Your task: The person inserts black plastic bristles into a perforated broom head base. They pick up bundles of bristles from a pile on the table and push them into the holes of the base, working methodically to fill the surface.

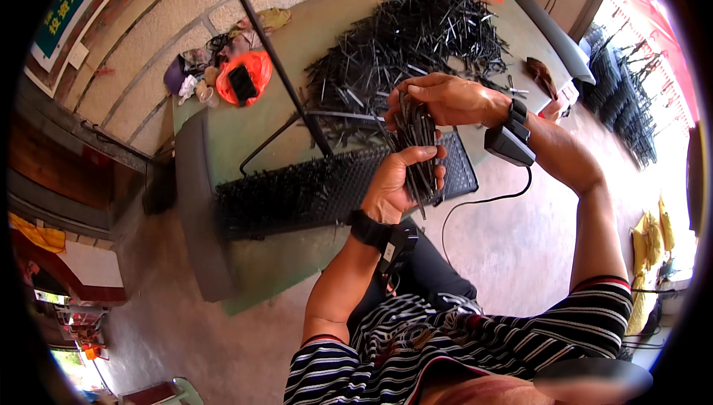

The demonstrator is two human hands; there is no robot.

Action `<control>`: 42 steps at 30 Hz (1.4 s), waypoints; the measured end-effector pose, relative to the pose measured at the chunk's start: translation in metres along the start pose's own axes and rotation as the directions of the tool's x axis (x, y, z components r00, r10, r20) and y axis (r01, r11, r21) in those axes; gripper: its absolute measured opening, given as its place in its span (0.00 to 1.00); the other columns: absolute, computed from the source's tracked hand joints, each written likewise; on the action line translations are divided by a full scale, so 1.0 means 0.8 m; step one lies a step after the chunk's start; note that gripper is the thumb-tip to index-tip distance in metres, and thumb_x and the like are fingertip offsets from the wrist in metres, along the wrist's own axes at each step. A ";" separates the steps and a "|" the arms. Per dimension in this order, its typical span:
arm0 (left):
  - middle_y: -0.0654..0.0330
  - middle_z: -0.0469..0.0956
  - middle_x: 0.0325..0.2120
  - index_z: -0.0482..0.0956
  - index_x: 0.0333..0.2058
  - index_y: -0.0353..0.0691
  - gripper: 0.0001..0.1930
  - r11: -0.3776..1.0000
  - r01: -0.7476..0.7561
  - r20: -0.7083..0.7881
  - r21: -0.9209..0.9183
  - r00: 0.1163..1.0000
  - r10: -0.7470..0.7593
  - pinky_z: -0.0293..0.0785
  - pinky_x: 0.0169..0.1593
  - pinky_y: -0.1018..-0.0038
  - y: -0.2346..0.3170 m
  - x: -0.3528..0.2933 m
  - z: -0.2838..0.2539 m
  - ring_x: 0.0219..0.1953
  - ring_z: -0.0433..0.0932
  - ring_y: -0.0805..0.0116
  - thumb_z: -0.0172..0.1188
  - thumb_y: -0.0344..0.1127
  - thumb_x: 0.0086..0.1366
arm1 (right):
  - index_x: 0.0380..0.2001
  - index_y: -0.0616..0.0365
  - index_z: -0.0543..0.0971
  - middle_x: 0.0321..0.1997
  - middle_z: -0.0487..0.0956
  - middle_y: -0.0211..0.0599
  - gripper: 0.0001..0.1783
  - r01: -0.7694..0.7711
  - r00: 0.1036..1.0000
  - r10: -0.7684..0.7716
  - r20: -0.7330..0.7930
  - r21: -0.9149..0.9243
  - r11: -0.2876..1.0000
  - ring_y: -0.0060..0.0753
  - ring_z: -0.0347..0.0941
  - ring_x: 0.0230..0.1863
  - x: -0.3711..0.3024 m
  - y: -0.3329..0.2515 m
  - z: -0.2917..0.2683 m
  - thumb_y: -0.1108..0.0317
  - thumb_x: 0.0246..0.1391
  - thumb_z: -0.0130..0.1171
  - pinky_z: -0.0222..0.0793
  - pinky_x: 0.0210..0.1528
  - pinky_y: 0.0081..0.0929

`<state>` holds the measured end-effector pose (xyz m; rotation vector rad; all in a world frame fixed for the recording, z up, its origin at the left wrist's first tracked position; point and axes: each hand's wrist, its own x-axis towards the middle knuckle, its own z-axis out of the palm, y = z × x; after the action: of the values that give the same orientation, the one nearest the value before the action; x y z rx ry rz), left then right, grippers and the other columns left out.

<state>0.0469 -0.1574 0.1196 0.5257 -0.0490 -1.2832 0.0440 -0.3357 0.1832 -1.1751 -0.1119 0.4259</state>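
Observation:
A bundle of thin black strips (417, 131) is between my two hands, over the edge of a black lattice panel (459, 163). My left hand (394, 183) wraps round the bundle's lower part, thumb across it. At the upper end, my right hand (444, 99) curls its fingers and thumb round the strips; its inner fingers are partly hidden. Beyond my hands, a big loose heap of similar black strips (423, 37) covers much of the table. The panel's left part is thick with short black pieces (275, 195).
A slanting black metal bar (278, 56) rises in front of the green table (297, 260). Far left on it, a dark phone (241, 84) lies on a red plastic bag (260, 70). A cable (475, 201) hangs from my right wrist device. Black racks (616, 100) stand at right.

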 end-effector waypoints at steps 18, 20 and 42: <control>0.54 0.76 0.29 0.69 0.47 0.31 0.21 0.978 -0.210 -0.141 -0.011 0.968 0.206 0.74 0.27 0.68 -0.065 -0.256 -0.131 0.24 0.76 0.63 0.58 0.24 0.52 | 0.33 0.66 0.73 0.29 0.80 0.39 0.13 0.037 0.982 -0.143 -0.122 -0.622 0.782 0.28 0.78 0.35 0.104 0.174 0.215 0.66 0.61 0.44 0.72 0.33 0.20; 0.54 0.76 0.29 0.69 0.47 0.31 0.21 0.967 -0.255 -0.136 -0.025 0.959 0.250 0.74 0.27 0.68 -0.066 -0.266 -0.137 0.24 0.76 0.63 0.58 0.25 0.52 | 0.32 0.66 0.73 0.25 0.80 0.36 0.10 0.049 0.980 -0.148 -0.133 -0.562 0.826 0.23 0.77 0.29 0.113 0.193 0.231 0.68 0.59 0.47 0.70 0.30 0.18; 0.54 0.78 0.29 0.75 0.36 0.34 0.10 0.801 -0.596 -0.579 -0.055 0.673 0.461 0.78 0.32 0.66 -0.087 -0.278 -0.251 0.29 0.79 0.61 0.60 0.26 0.55 | 0.46 0.68 0.71 0.46 0.74 0.53 0.34 0.076 0.966 -0.258 0.001 -0.956 0.283 0.48 0.71 0.48 0.135 0.283 0.268 0.52 0.42 0.66 0.69 0.42 0.36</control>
<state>-0.0181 0.1041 -0.0294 0.5919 0.4046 -0.5101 0.0173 -0.0368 0.0463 -2.4019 -0.4009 0.0024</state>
